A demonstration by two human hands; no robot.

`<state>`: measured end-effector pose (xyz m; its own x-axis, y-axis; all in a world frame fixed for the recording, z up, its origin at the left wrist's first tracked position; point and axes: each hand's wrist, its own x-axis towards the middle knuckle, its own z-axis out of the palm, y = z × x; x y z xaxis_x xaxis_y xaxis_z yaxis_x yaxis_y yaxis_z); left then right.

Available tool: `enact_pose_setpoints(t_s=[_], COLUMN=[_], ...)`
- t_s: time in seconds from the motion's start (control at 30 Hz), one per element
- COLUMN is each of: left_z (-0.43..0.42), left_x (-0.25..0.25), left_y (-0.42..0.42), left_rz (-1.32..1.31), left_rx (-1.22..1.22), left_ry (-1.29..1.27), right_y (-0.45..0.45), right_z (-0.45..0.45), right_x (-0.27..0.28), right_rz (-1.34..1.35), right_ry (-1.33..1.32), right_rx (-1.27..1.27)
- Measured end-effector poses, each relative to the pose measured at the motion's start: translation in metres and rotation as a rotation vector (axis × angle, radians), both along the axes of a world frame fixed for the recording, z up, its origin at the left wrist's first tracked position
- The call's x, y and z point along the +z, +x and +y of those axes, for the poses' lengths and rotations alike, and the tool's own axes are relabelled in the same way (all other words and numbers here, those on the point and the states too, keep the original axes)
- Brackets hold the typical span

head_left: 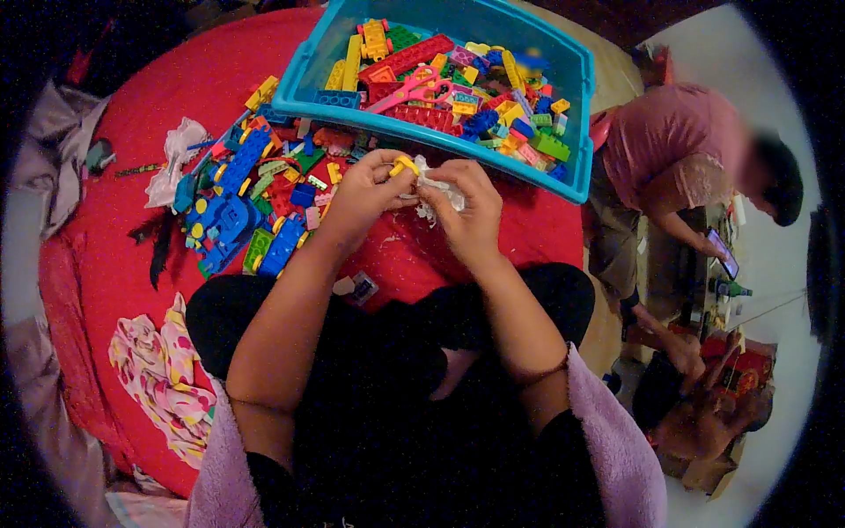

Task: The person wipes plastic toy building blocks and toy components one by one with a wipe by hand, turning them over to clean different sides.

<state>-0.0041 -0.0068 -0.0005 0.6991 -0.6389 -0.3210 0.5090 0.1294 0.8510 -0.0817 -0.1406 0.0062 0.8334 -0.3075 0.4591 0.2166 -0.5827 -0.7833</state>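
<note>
A red sheet [132, 255] spreads beneath a blue bin [431, 136] and a heap of toy blocks [233, 216]. Just short of the bin, the right hand [468, 207] pinches crumpled white tissue [447, 191], thumb against fingers; the left hand [377, 189] closes on a small yellow piece [404, 165] beside it. Hard rubbing could shred the tissue; a loose pinch could drop the piece. The bin's near edge crowds forward reach; room opens toward the lap [378, 370].

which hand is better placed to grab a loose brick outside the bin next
Probably the left hand: it is nearer the loose bricks, though it pinches a yellow piece. The right hand is farther across, gripping crumpled white material.
</note>
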Motion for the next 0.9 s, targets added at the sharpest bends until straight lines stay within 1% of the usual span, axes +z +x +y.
enact_pose_setpoints(t_s=[0.07,0.13,0.17,0.23,0.27,0.33,0.37,0.4,0.43,0.47,0.53,0.57,0.63,0.7,0.73,0.77,0.8,0.83,0.87,0.9], left_z=[-0.001,-0.002,-0.002,-0.002,-0.002,-0.002,-0.002,-0.003,-0.003,-0.002,0.0,0.001,0.0,0.0,0.0,0.0,0.0,0.0,0.001,0.003], left_x=[-0.003,-0.012,-0.016,-0.017,-0.017,-0.015,-0.018,-0.02,-0.022,-0.023,-0.015,-0.012,-0.007,-0.004,-0.003,-0.005,-0.007,-0.008,-0.008,-0.002], left_y=[0.0,0.001,0.001,0.002,0.001,-0.001,-0.001,0.0,0.0,0.0,-0.001,-0.001,-0.003,-0.005,-0.006,-0.003,0.001,0.003,0.002,0.001], left_rz=[-0.024,-0.146,-0.146,-0.179,-0.179,-0.182,-0.182,-0.238,-0.293,-0.293,-0.302,-0.303,-0.407,-0.387,-0.366,-0.366,-0.547,-0.728,-0.728,-0.648], left_rx=[-0.014,-0.045,-0.045,-0.077,-0.077,-0.029,-0.029,-0.031,-0.033,-0.034,-0.116,-0.116,-0.18,-0.165,-0.152,-0.152,-0.098,-0.041,-0.041,-0.083], left_ry=[-0.001,-0.06,-0.06,-0.063,-0.063,0.005,0.006,0.01,0.015,0.014,0.128,0.127,0.237,0.196,0.156,0.155,0.17,0.184,0.184,0.193], right_y=[0.0,0.0,0.0,-0.002,-0.002,-0.001,-0.001,-0.001,0.0,0.0,0.0,-0.001,-0.001,-0.001,0.0,0.0,-0.001,-0.002,-0.003,-0.003], right_z=[-0.001,-0.003,-0.004,-0.006,-0.007,-0.008,-0.008,-0.007,-0.005,-0.003,-0.004,-0.005,-0.009,-0.014,-0.016,-0.018,-0.02,-0.021,-0.02,-0.017], right_x=[-0.001,-0.003,-0.004,-0.005,-0.005,-0.004,-0.001,0.002,0.006,0.007,0.002,0.001,-0.003,-0.005,-0.005,-0.004,-0.002,0.003,0.004,0.005], right_rz=[-0.011,0.078,0.078,0.227,0.227,0.201,0.135,0.135,0.109,0.083,0.101,0.138,0.173,0.237,0.237,0.343,0.448,0.629,0.629,0.674], right_ry=[0.018,0.137,0.137,0.188,0.188,0.276,0.199,0.199,0.079,-0.04,-0.054,-0.044,-0.034,0.052,0.053,0.198,0.343,0.462,0.462,0.475], right_rx=[-0.008,-0.044,-0.044,-0.094,-0.094,-0.163,-0.136,-0.136,-0.056,0.023,0.013,-0.003,-0.019,-0.089,-0.089,0.01,0.109,0.221,0.22,0.301])
